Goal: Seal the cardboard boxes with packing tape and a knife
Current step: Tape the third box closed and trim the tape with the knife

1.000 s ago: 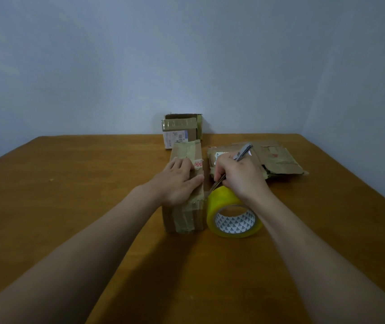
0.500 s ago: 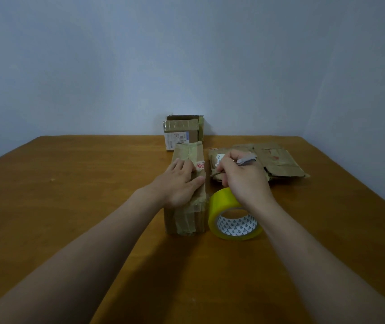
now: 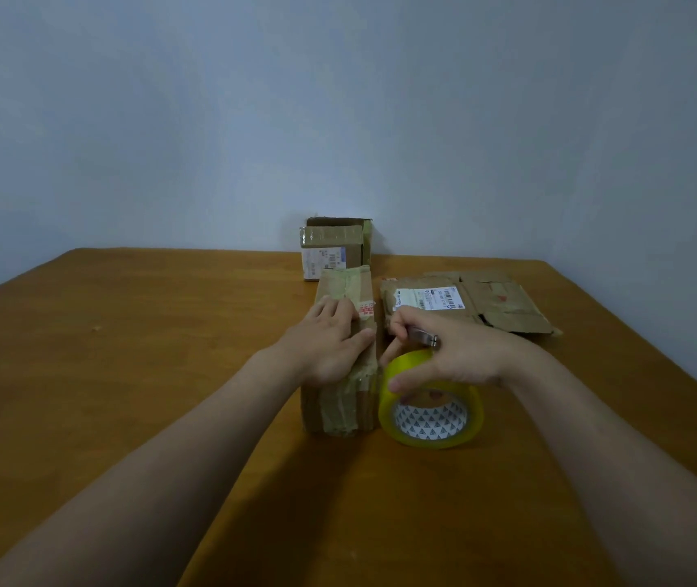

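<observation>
- Roll (image 3: 431, 417) of yellow tape: one, standing on edge on the desk (image 3: 126, 374), touching the box's right side. Judged light and stiff, with a slick outer face. It may roll if let go, so best held through the core or across the width.
- Right grip (image 3: 456, 360): draped over the top of the roll, thumb on its near face. Its fingers are curled round a knife (image 3: 425, 335).
- Knife: one, small and metal; the blade is not visible. Judged light and rigid. Take it by the handle, edge turned away from the other hand.
- Box (image 3: 344, 400): one, narrow, long axis running away from the viewer, already patched with old tape. The card looks worn and creased, so probably light and easily dented. Hold it flat from above.
- Left grip (image 3: 329, 345): fingers straight, palm pressed on the box top, clasping nothing.
- Flat cardboard (image 3: 499, 302): just beyond the right grip, lying collapsed with a shipping label showing. Cannot tell how many pieces. Floppy, so lift it by an edge.
- Far box (image 3: 334, 247): one, at the desk's back edge, well apart, top flap seemingly open.
</observation>
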